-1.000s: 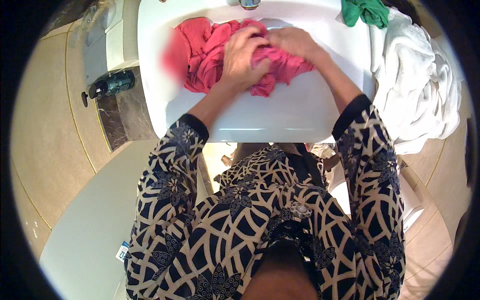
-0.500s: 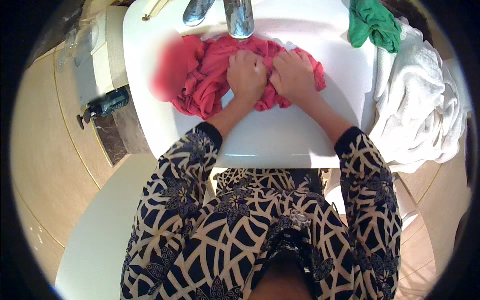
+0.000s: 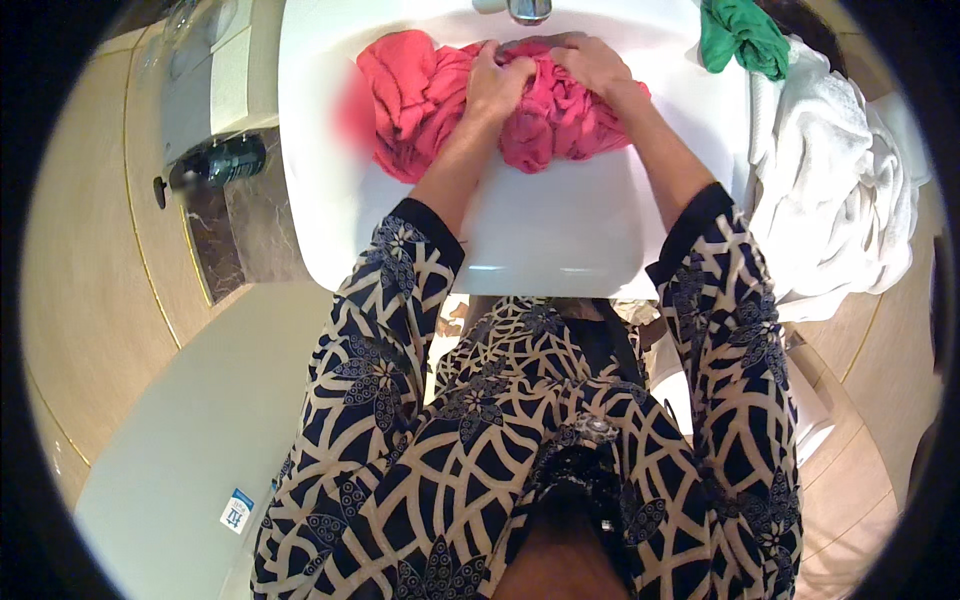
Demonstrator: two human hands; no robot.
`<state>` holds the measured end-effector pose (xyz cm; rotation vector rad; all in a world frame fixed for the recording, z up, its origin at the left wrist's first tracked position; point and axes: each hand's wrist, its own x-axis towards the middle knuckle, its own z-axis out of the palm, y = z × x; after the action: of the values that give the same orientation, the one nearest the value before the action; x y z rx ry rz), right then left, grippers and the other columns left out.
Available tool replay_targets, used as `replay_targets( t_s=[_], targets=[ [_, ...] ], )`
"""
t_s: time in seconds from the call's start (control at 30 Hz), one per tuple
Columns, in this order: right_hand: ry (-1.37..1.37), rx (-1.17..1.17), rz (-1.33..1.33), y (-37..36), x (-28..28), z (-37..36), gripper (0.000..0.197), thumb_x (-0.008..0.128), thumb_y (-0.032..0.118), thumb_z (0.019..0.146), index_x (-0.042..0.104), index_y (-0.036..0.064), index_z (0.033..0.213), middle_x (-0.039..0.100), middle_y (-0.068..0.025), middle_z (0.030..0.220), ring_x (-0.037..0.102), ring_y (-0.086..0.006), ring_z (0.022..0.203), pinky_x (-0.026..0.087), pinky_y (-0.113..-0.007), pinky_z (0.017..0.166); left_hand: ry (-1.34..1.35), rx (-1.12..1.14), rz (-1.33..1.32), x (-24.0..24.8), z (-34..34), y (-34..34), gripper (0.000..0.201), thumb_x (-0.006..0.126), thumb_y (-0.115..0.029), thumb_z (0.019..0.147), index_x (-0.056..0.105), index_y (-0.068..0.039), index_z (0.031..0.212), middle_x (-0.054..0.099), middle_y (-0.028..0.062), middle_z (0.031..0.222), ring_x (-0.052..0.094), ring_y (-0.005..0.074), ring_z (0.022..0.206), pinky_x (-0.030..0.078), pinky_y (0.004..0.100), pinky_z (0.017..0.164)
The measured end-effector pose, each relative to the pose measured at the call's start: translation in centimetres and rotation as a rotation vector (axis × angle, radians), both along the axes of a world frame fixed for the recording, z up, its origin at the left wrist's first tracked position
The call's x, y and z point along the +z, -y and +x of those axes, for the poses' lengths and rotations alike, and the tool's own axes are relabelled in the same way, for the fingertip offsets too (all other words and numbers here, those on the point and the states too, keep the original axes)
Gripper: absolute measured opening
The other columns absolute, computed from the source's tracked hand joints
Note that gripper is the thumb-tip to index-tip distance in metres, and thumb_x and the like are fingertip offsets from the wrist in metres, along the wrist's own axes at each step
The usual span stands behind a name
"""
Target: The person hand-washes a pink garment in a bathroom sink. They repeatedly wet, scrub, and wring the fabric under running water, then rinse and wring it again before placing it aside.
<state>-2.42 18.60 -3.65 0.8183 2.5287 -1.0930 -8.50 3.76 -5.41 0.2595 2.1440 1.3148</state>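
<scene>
A bunched red cloth (image 3: 412,105) lies across the back of the white washbasin (image 3: 555,225), below the tap (image 3: 529,11). My left hand (image 3: 498,84) grips the middle of it, thumb toward the right. A short way to the right, my right hand (image 3: 596,68) clutches the far edge, its fingertips partly hidden in the folds. Between and below the hands the fabric is gathered into a crumpled lump. Its left end looks blurred.
A green cloth (image 3: 742,40) hangs over the basin's right rim. Beside it, a white towel (image 3: 825,190) is heaped at the right. A dark bottle with a black pump (image 3: 235,158) lies or stands left of the basin; which, I cannot tell.
Both hands have shifted toward the far side of the cloth, from pressing down on it to gripping its folds. The cloth is bunched differently, and the whole view has shifted.
</scene>
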Motion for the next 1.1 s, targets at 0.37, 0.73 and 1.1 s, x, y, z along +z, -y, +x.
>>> replay_targets(
  t_s=[0.37, 0.73, 1.1],
  targets=[
    [-0.556, 0.404, 0.271, 4.5, 5.8, 11.3, 0.029, 0.06, 0.018, 0.071, 0.06, 0.0116, 0.099, 0.053, -0.0074, 0.105, 0.05, -0.0238, 0.099, 0.038, -0.04, 0.083, -0.743, -0.433, -0.037, 6.9, 7.2, 5.9, 0.037, 0.057, -0.027, 0.076, 0.055, -0.002, 0.103, 0.04, 0.0184, 0.123, 0.043, 0.037, 0.108, 0.035, 0.0423, 0.09],
    [-0.636, 0.137, 0.593, 4.5, -0.3, 7.7, 0.016, 0.058, 0.016, 0.066, 0.056, 0.012, 0.081, 0.056, -0.0033, 0.077, 0.055, -0.0209, 0.07, 0.039, -0.037, 0.058, -0.86, -0.454, -0.352, 2.0, 5.4, 1.0, 0.024, 0.053, -0.023, 0.076, 0.054, -0.008, 0.094, 0.055, 0.0104, 0.102, 0.05, 0.0292, 0.096, 0.041, 0.0439, 0.076],
    [-0.727, -0.612, -0.733, -0.3, 3.9, 4.2, 0.021, 0.054, 0.019, 0.08, 0.06, -0.001, 0.081, 0.059, -0.0046, 0.077, 0.054, -0.0109, 0.072, 0.045, -0.023, 0.068, -0.351, 0.085, 0.01, 5.2, 0.6, -0.8, 0.027, 0.051, -0.029, 0.076, 0.059, -0.005, 0.087, 0.06, 0.0181, 0.081, 0.056, 0.0366, 0.08, 0.044, 0.0425, 0.074]
  ],
)
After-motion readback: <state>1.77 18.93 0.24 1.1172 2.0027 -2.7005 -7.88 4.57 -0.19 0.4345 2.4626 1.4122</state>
